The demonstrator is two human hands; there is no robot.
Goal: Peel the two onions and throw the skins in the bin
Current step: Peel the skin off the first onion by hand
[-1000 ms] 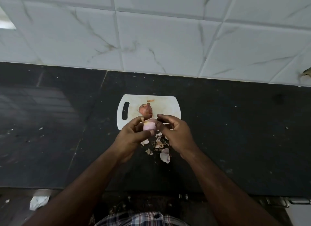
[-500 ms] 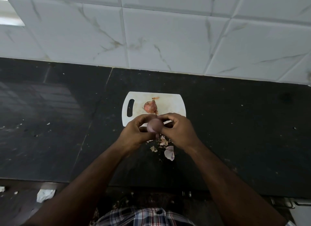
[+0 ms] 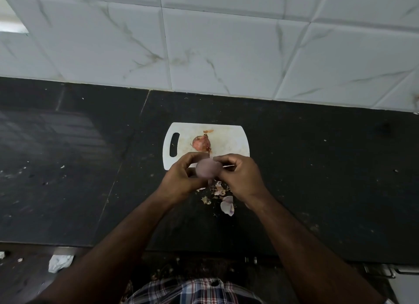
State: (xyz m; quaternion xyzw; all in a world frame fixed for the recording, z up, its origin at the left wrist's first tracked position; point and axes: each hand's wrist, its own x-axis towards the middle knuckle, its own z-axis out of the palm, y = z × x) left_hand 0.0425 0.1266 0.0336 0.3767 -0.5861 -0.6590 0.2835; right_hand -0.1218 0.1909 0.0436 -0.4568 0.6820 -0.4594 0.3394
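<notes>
Both hands hold a pale purple peeled onion [image 3: 208, 170] just above the near edge of the white cutting board [image 3: 229, 140]. My left hand [image 3: 181, 179] grips it from the left with curled fingers. My right hand [image 3: 240, 179] pinches it from the right at its top. A second onion [image 3: 201, 143], still in its reddish-brown skin, lies on the board behind them. Loose onion skins [image 3: 226, 205] lie scattered on the black counter [image 3: 317, 179] under and in front of my hands. No bin is in view.
A white marble-tiled wall [image 3: 226, 50] rises behind the counter. A crumpled white scrap [image 3: 59, 262] lies on the floor at lower left, below the counter's front edge. Small crumbs dot the counter on both sides.
The onion has turned in my hands, its smooth purple side now facing up. Both hands stay together at the board's near edge.
</notes>
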